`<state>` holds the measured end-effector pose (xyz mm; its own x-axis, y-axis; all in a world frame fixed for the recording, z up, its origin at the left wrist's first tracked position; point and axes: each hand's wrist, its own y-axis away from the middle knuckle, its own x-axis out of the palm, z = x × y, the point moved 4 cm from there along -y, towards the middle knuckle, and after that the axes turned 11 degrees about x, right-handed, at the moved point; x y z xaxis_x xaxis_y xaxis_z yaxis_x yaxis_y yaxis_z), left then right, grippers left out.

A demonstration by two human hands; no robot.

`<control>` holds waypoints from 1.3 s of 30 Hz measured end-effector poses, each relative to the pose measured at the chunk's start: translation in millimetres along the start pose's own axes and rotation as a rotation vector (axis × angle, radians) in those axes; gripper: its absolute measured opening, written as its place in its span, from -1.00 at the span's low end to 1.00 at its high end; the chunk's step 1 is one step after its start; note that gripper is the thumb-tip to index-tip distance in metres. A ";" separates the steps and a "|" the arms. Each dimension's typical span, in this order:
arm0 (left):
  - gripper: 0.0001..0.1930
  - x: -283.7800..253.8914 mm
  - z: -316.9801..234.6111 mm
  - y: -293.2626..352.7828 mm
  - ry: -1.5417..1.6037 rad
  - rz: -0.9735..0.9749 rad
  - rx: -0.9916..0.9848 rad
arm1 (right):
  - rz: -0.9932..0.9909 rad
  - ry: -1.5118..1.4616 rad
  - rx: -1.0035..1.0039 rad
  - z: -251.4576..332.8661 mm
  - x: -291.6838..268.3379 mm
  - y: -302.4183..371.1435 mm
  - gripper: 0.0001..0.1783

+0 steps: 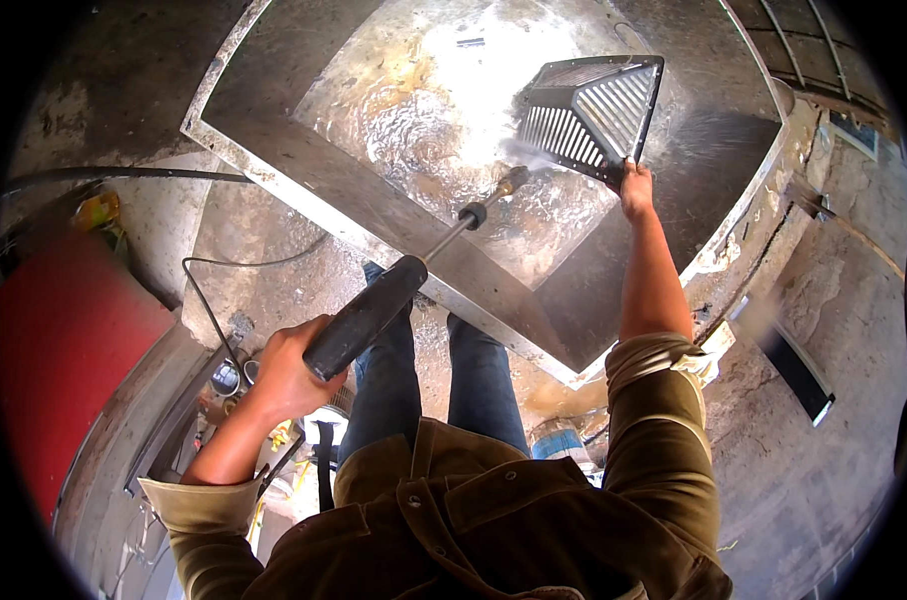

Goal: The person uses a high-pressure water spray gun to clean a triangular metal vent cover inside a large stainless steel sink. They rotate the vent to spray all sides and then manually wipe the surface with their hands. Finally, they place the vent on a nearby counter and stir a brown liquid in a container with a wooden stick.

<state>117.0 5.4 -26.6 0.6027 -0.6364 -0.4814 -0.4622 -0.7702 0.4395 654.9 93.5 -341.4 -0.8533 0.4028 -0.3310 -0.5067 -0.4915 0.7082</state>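
My left hand (292,372) is closed around the rear grip of a pressure washer gun (369,318), just behind its thick black sleeve. The metal lance reaches over the near wall of a basin, and spray leaves its brass-coloured nozzle toward a dark slotted vent cover (614,108). My right hand (636,190) pinches the lower right corner of that cover, holding it tilted above the basin floor. Water spray drifts off to the right of the cover. The fingertips of my right hand are partly hidden behind its edge.
A large concrete basin (284,185) with raised walls stands in front of me, with rippling water on its floor. A thin black hose (244,262) curves at the left, near a red panel (69,350). A dark flat strip (799,375) lies on the right.
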 end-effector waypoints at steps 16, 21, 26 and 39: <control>-0.64 2.2 12.6 -8.3 0.056 0.037 -0.035 | 0.012 0.007 -0.033 -7.2 -0.4 9.5 -0.74; -0.62 -9.4 -12.8 -1.3 0.125 0.077 0.062 | -0.021 0.138 -0.099 -11.6 -15.7 -1.5 -0.65; -0.58 -21.7 -38.1 14.1 0.089 -0.032 0.175 | -0.159 0.469 -0.284 30.0 19.5 33.9 -0.71; -0.72 -30.6 -47.1 16.5 0.124 -0.092 0.165 | -0.112 0.492 -0.418 34.5 23.5 29.5 -0.58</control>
<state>121.6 14.2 31.1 0.7175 -0.5612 -0.4126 -0.4959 -0.8275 0.2633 624.1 115.1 -306.8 -0.6987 0.1178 -0.7056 -0.5166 -0.7654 0.3837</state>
